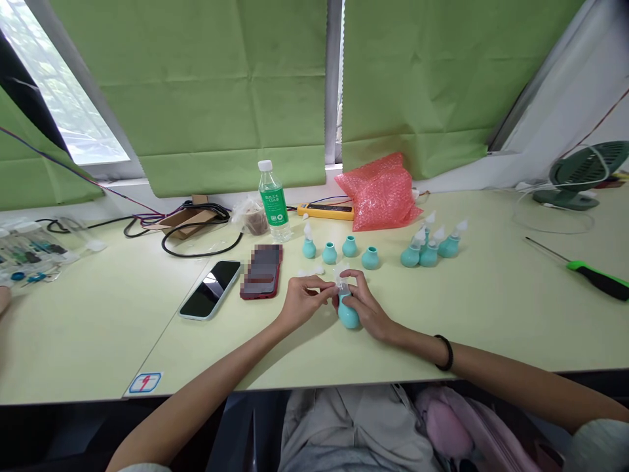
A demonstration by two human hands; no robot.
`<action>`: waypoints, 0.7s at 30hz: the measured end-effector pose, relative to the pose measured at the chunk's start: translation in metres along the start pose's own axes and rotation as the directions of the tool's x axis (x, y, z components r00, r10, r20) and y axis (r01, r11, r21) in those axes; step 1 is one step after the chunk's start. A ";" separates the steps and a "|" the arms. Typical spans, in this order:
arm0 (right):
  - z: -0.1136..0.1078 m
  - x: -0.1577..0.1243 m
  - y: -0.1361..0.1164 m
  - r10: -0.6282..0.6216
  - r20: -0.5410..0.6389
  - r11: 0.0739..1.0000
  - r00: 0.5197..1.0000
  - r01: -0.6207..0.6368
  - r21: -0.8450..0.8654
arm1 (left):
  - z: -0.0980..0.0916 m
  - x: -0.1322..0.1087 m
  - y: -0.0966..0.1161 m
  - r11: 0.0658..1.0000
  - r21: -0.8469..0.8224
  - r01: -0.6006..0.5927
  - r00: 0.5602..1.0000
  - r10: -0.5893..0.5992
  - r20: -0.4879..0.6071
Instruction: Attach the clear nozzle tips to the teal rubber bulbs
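My right hand [369, 308] is closed around a teal squeeze bulb [348, 318] of a nasal aspirator, held just over the table near its front. At the bulb's neck sits a clear plastic nozzle [343, 286], and my left hand [307, 298] pinches its left side. Fingers partly hide the joint. Just behind, small whitish nozzle pieces [314, 270] lie on the table. Farther back stand open-necked teal bulbs [370, 258] and one aspirator with a nozzle fitted [308, 244]. To the right is a cluster of several aspirators with nozzles [429, 252].
Two phones [210, 290] [262, 272] lie left of my hands. Behind are a water bottle [274, 203], a yellow tool [326, 211], a pink bubble-wrap bag [381, 196] and black cable [201, 252]. A screwdriver [597, 278] and a green fan [580, 174] are at right; another person's hand [4, 298] at far left.
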State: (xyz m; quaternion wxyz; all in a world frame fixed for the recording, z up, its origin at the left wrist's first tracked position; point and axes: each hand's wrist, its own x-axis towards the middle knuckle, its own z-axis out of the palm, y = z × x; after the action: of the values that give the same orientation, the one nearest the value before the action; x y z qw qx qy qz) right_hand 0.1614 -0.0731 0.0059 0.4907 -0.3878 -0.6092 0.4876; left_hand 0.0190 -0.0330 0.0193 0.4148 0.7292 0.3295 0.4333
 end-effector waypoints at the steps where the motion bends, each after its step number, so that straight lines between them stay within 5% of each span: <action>1: 0.000 0.000 0.000 -0.008 0.001 1.000 1.000 0.008 -0.002 | 0.000 0.001 0.001 0.999 -0.038 0.010 1.000 -0.009 0.023; 5: 0.000 0.000 0.002 -0.018 0.003 1.000 1.000 0.018 -0.020 | -0.001 0.003 0.004 0.983 -0.161 0.090 0.992 -0.074 0.103; 14: 0.000 -0.001 0.006 -0.086 -0.020 0.990 0.996 0.084 -0.109 | 0.002 0.002 0.003 0.961 -0.238 0.141 0.989 -0.147 -0.010; 21: -0.001 -0.001 0.008 -0.120 -0.039 0.964 0.992 0.107 -0.244 | 0.001 0.002 0.005 0.947 -0.258 0.193 0.981 -0.181 0.071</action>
State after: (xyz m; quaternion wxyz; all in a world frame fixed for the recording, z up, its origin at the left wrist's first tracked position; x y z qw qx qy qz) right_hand 0.1627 -0.0720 -0.0017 0.4830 -0.4219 -0.6718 0.3706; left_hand 0.0209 -0.0337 0.0245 0.5547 0.6429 0.3268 0.4151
